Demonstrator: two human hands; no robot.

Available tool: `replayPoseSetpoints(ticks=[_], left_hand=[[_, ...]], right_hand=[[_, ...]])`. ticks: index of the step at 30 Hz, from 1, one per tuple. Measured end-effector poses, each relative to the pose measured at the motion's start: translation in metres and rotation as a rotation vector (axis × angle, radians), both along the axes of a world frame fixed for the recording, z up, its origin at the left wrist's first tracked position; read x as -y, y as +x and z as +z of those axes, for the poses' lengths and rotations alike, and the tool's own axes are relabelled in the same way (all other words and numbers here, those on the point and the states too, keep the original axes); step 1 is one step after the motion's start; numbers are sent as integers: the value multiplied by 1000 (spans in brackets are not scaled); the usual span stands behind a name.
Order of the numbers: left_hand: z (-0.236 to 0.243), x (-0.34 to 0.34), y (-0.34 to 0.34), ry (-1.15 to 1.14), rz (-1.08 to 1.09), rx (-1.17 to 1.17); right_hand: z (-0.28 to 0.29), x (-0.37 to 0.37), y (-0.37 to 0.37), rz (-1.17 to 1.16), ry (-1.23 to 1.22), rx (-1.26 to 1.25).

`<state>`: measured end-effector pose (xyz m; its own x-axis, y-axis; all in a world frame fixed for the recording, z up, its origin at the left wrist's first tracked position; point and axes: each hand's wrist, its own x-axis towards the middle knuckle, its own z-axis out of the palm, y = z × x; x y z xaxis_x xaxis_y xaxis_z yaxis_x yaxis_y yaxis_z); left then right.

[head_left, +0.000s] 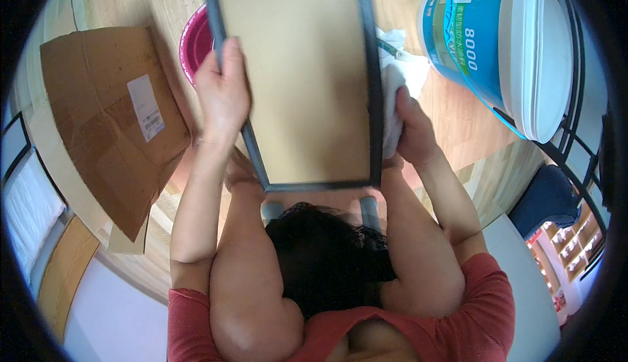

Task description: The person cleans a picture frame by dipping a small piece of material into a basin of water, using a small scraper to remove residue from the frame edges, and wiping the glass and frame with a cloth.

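A rectangular picture frame [301, 87] with a dark border and a plain tan panel is raised in front of me, tilted slightly. My left hand [224, 93] grips its left edge, the thumb lying over the border. At the right edge is my right hand [417, 126], its fingers closed round a white cloth [391, 116] that lies against the frame's side. The frame hides part of the cloth, and some of my right fingers are out of sight. Just beyond that hand, a slim greenish tool [390, 49] rests on white material.
A large blue and white bucket [481, 41] lies on its side at the far right. To the left stands a cardboard box [104, 120] with a white label. Behind the frame's left edge is a magenta basin [195, 44]. A dark blue cloth [546, 201] hangs at the right.
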<state>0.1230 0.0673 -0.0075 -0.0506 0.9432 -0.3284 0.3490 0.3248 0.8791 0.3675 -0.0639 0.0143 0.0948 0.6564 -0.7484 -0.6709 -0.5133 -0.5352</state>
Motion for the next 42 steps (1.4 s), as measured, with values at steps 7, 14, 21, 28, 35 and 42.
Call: replayPoseSetpoints(ticks=[7, 14, 21, 28, 35, 42], left_hand=[[23, 41, 32, -8, -283, -9], [24, 52, 40, 71, -478, -46], [18, 52, 41, 143, -497, -73], [20, 41, 31, 12, -438, -88], [24, 31, 38, 104, -375, -59], [10, -4, 42, 52, -208, -29]], right_hand=[[-8, -20, 24, -130, 427, -434], [-57, 10, 22, -99, 403, -383], [-48, 2, 57, -119, 531, -447], [18, -12, 43, -64, 577, -616], [20, 45, 25, 16, 396, -275], [23, 91, 22, 99, -87, -764]])
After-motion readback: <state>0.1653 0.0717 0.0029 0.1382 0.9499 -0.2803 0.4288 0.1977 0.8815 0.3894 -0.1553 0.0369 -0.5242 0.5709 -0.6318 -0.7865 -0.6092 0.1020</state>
